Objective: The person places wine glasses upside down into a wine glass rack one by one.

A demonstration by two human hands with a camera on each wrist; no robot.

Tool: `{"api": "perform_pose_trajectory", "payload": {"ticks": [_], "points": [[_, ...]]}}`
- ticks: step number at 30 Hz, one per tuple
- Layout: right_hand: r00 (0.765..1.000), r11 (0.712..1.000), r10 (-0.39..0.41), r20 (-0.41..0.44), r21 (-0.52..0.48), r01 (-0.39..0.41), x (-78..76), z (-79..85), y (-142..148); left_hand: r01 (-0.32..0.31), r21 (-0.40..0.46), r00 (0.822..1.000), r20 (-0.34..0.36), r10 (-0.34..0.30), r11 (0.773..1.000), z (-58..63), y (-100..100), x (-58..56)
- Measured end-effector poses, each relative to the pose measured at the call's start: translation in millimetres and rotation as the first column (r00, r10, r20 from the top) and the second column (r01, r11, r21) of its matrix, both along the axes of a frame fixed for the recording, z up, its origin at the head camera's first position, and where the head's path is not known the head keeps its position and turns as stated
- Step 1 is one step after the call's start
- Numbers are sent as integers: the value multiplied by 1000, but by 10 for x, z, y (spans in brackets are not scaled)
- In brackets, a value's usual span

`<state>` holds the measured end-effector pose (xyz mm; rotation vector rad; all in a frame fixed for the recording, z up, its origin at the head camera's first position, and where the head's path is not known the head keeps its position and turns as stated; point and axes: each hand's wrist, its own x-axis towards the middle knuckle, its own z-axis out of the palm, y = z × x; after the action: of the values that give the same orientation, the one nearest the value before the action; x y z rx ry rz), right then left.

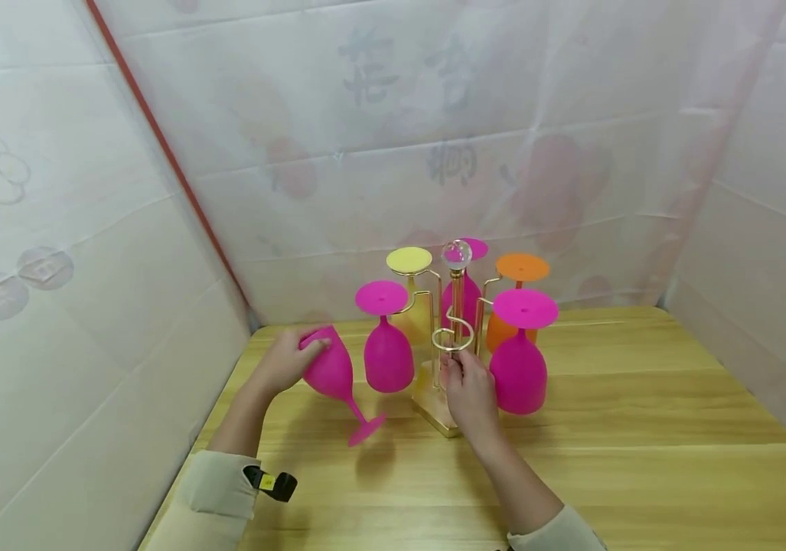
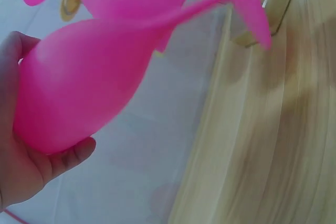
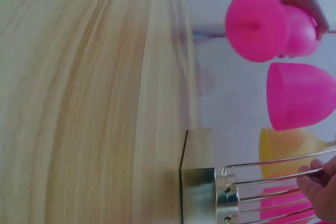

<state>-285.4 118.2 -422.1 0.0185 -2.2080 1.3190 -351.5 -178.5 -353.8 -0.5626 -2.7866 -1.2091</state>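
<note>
My left hand grips a pink wine glass by its bowl, tilted so the foot points down to the right above the table. In the left wrist view, fingers and thumb wrap the pink bowl. A gold glass rack with a clear ball on top stands right of it. My right hand pinches a front wire of the rack below an unoccupied loop; the right wrist view shows the fingers on that wire. Upside down on the rack hang pink glasses, a yellow glass and an orange glass.
The rack stands on a wooden table with pale printed sheets behind and at both sides. A red strip runs down the left corner. Another pink glass hangs close beside my right hand.
</note>
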Motion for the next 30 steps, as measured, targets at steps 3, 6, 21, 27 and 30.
{"api": "perform_pose_trajectory", "payload": {"ticks": [3,6,21,27,30], "points": [[1000,1000,-3,8,-1,3,12,-1,-6,19,87,999,49,-24,996,-14,-7,65],[1000,1000,-4,15,-6,5,22,-3,-16,32,167,996,79,-46,986,-35,-3,121],[998,996,48,41,-80,-45,94,-3,-55,164,419,917,269,-294,893,-204,52,499],[997,990,75,-28,-119,-77,126,8,-73,159,484,872,339,-352,860,-225,103,649],[994,988,86,-61,-121,-93,150,17,-78,110,520,856,384,-347,847,-237,132,710]]}}
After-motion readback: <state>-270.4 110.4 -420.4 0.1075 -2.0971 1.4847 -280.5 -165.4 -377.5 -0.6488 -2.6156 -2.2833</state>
